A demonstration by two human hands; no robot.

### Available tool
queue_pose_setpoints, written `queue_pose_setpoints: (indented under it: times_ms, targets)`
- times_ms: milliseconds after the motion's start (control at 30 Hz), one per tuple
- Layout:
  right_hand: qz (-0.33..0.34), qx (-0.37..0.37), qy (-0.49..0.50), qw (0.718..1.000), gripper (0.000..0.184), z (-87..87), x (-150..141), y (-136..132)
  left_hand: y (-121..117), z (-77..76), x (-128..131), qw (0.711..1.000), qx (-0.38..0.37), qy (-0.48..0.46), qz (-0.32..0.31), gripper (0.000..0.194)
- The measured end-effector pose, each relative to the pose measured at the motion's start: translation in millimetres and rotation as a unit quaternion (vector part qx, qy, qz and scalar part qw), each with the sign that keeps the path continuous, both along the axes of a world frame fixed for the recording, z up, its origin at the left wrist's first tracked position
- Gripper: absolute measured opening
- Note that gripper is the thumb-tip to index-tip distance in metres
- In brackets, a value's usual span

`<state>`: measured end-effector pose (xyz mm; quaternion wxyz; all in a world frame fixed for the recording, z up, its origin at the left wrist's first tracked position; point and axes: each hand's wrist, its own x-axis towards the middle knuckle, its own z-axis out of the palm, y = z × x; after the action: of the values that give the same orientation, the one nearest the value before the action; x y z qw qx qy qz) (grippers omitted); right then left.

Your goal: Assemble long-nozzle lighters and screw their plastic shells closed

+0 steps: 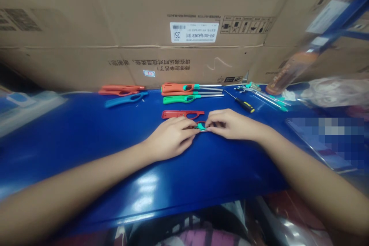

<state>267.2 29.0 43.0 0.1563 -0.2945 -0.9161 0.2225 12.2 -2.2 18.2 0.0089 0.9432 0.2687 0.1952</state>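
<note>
Blue counter [178,188] beneath; our left hand [173,136] and right hand [225,123] pinch a green piece [201,126] between fingertips, presumably to steady it, just nearer us than a red casing [173,114].

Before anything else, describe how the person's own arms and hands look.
The left hand and right hand are ungloved. The left forearm and right forearm are bare as far as the picture shows, without sleeves, watch, bracelet or visible markings. Nail details are too small to tell.

Bare forearms [109,173] angle inward from both sides, left hand [173,138] and right hand [226,123] nearly meeting, fingertips [208,126] pinched.
</note>
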Motion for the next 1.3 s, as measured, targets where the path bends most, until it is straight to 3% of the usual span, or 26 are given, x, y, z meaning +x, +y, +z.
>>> queue_pose_setpoints:
  times_ms: [267, 500, 733, 1067, 1300]
  targets:
    - [0.004, 0.002, -0.009, 1.000, 0.007, -0.5, 2.1, 0.1, -1.8, -4.3, 1.1, 1.000, 0.028, 0.013, 0.005, 0.032]
    - [0.014, 0.018, -0.010, 1.000, 0.015, -0.5, 0.8, 0.9, -1.5, -6.1, 0.8, 1.000, 0.027, -0.004, 0.009, 0.032]
    - [-0.038, -0.022, 0.000, 0.999, 0.012, -0.5, -0.6, 0.9, -1.5, -6.0, 1.8, 1.000, 0.028, 0.010, 0.010, 0.032]
    - [-0.010, -0.009, -0.005, 1.000, 0.013, -0.7, 2.4, 2.3, -3.1, -6.2, 1.1, 0.999, 0.042, -0.031, 0.003, 0.032]
    - [0.002, 0.009, -0.012, 1.000, 0.013, -0.4, 1.9, 2.0, -3.1, -3.7, 2.3, 1.000, 0.000, -0.027, 0.014, 0.033]
